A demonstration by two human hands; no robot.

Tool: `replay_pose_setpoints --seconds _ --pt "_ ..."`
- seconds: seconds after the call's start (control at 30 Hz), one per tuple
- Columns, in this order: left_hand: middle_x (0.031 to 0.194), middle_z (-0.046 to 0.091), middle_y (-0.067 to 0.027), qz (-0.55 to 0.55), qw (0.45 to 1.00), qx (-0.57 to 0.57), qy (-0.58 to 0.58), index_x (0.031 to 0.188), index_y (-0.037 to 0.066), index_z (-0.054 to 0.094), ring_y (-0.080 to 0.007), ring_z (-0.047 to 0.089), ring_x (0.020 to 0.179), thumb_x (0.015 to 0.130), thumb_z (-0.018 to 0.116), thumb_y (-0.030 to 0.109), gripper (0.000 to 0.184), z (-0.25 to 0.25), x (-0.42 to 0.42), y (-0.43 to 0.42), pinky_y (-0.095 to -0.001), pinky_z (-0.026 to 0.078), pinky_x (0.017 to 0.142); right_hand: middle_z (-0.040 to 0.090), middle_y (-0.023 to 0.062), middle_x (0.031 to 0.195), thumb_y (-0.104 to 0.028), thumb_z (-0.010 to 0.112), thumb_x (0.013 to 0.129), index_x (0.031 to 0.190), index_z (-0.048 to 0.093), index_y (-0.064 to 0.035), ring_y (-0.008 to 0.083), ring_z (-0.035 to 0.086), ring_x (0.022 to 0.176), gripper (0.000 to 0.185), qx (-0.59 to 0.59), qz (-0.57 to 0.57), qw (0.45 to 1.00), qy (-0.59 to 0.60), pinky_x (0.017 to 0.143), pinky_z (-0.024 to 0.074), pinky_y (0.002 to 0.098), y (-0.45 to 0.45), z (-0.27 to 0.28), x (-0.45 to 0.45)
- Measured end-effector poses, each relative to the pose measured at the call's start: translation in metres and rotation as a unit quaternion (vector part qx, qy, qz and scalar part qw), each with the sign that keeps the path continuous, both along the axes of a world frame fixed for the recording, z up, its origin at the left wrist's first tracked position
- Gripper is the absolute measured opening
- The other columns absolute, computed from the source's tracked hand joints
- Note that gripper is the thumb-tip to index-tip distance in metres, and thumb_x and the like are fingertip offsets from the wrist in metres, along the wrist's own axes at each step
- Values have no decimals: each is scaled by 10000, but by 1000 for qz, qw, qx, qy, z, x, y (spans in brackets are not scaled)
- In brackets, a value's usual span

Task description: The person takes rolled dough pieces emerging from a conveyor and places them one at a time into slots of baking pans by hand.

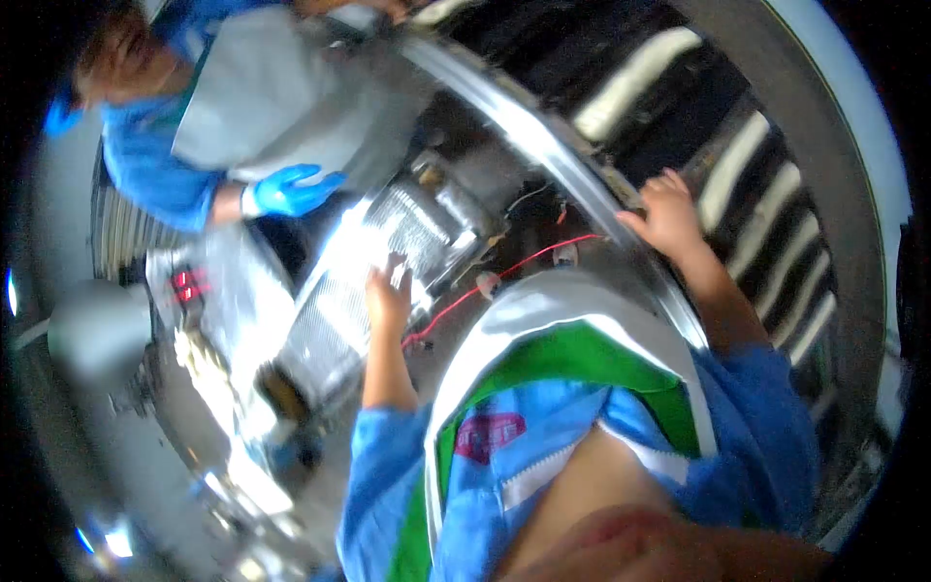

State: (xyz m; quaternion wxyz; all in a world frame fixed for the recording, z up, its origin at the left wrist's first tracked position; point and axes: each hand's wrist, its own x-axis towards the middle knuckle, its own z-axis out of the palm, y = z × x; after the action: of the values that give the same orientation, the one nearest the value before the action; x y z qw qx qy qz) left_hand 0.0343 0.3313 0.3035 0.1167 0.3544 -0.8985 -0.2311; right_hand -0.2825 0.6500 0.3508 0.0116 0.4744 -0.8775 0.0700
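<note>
My left hand [390, 299] is over a bright, ribbed metal piece [335, 308], its fingers apart. Whether the fingertips touch the metal is blurred. A second ribbed metal part [412, 225] lies just beyond the hand. From near my left wrist a thin red wire [504, 267] runs across the dark surface toward the right. My right hand [667, 215] rests at the shiny metal rail [543, 145], thumb extended toward it and fingers partly spread, with nothing seen in the grasp.
Across from me stands a co-worker in blue sleeves and a grey apron [281, 107], with a blue-gloved hand [291, 190] near the metal parts. A box with a red display [190, 284] is at left. Beyond the rail lie pale strips [635, 82] on a black surface.
</note>
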Motion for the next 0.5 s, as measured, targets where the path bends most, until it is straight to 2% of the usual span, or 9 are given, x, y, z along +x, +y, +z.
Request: replay_pose_setpoints --seconds 0.1,0.13,0.17,0.27,0.3,0.33,0.37,0.43,0.5 --pt "1086 581 -127 89 996 5 0 999 106 606 -335 557 980 756 634 111 245 -21 88 -20 -405 453 828 573 181 833 -446 656 726 794 621 14 333 533 906 466 -24 2 998 55 994 303 482 -13 5 47" --pt "1068 582 -127 49 986 -154 33 990 101 607 -341 549 978 753 636 120 240 -41 123 -24 -405 451 822 576 181 856 -451 655 731 824 618 17 343 530 911 479 8 -2 999 49 998 295 485 -7 1 61" --pt "1046 583 -128 136 989 32 39 980 102 611 -347 543 970 746 639 123 236 -39 152 -31 -408 447 816 579 175 886 -464 645 743 849 612 16 335 530 920 492 46 -10 995 93 996 292 495 -3 -2 83" --pt "1060 598 -104 207 976 -21 58 939 92 623 -323 559 976 719 671 112 226 -50 244 -24 -389 448 848 578 187 982 -555 569 780 948 605 30 359 518 992 609 74 -74 989 101 982 288 510 37 -17 152" --pt "1061 587 -108 248 967 -23 54 945 96 622 -325 541 989 718 662 115 231 -55 226 -51 -394 438 848 574 212 1011 -574 568 775 951 608 46 379 509 1019 646 92 -66 986 123 953 310 514 18 -43 90" --pt "1063 575 -112 265 962 -31 66 951 99 620 -326 523 1002 717 653 118 237 -62 233 -53 -399 429 848 570 240 1034 -572 582 765 935 606 64 395 509 1033 659 131 -84 981 113 927 331 515 28 -42 89" --pt "1063 575 -112 275 959 -28 59 951 99 620 -326 523 1002 717 653 118 237 -66 247 -54 -399 429 848 571 249 1048 -564 595 763 928 597 83 401 515 1033 667 88 -39 986 133 921 347 511 44 -51 87" --pt "1078 574 -106 367 929 -33 25 967 82 615 -315 517 1018 707 659 118 265 -71 267 -54 -392 421 866 571 257 1039 -558 605 761 941 583 103 398 519 1035 686 107 -87 984 117 955 333 521 52 -54 88" --pt "1087 572 -106 413 909 -46 21 977 77 611 -315 514 1025 704 661 117 280 -71 225 -35 -392 416 874 561 261 1065 -558 593 771 976 572 106 395 513 1051 695 103 -116 979 131 968 339 510 74 -63 16"
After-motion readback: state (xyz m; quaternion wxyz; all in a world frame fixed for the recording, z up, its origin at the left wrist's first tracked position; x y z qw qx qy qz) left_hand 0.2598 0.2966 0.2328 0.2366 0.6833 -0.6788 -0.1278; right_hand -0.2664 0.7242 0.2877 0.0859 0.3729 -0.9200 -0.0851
